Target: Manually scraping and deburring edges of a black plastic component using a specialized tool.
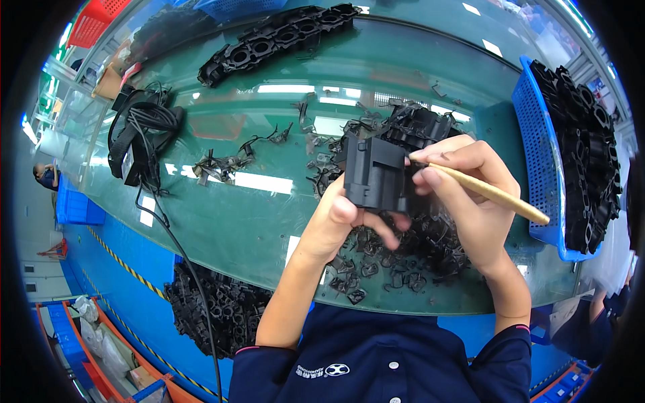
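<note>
A boxy black plastic part is tilted up over the table in my left hand, with the thumb along its near left edge and the fingers partly behind it. My right hand grips a slim tool with a tan, tapered handle like a pen. The tool's tip end meets the right edge of the part; the tip itself is too small to make out. Beneath and behind both hands lie black plastic scraps and another black moulded part.
Long black moulded parts lie at the far side of the green table. At left is a bundled black cable and strap, its cord hanging over the edge. A blue crate of black parts stands at right. More scraps lie left of centre.
</note>
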`<state>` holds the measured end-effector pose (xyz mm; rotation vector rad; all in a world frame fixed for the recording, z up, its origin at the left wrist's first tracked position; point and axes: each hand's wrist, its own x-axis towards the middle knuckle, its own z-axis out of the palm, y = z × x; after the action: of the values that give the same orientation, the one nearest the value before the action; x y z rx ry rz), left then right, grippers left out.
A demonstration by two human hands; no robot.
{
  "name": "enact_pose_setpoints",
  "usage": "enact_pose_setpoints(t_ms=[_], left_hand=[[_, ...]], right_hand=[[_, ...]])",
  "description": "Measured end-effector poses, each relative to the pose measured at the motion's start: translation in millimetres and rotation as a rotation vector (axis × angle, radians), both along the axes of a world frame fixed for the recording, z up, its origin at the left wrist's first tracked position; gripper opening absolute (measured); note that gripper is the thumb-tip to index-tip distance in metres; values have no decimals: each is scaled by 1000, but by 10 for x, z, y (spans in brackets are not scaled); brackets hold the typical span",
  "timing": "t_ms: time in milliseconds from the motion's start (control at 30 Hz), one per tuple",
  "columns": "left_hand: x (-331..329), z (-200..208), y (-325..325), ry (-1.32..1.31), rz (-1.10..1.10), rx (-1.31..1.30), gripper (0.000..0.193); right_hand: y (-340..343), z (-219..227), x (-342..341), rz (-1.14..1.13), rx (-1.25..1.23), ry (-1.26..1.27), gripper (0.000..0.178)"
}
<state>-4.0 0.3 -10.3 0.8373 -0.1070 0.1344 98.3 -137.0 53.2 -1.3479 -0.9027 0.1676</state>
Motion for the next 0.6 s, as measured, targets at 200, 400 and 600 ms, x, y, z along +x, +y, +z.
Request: enact_pose_setpoints(t_ms=[200,400,600], left_hand=[[-12,59,-94,293,469,471,100],[-27,128,-92,223,487,237,81],[-31,118,-95,176,508,68,73]], right_hand=[[-12,57,-63,126,-63,466,7],[4,45,18,143,-23,544,10],[1,-19,56,185,-42,37,11]])
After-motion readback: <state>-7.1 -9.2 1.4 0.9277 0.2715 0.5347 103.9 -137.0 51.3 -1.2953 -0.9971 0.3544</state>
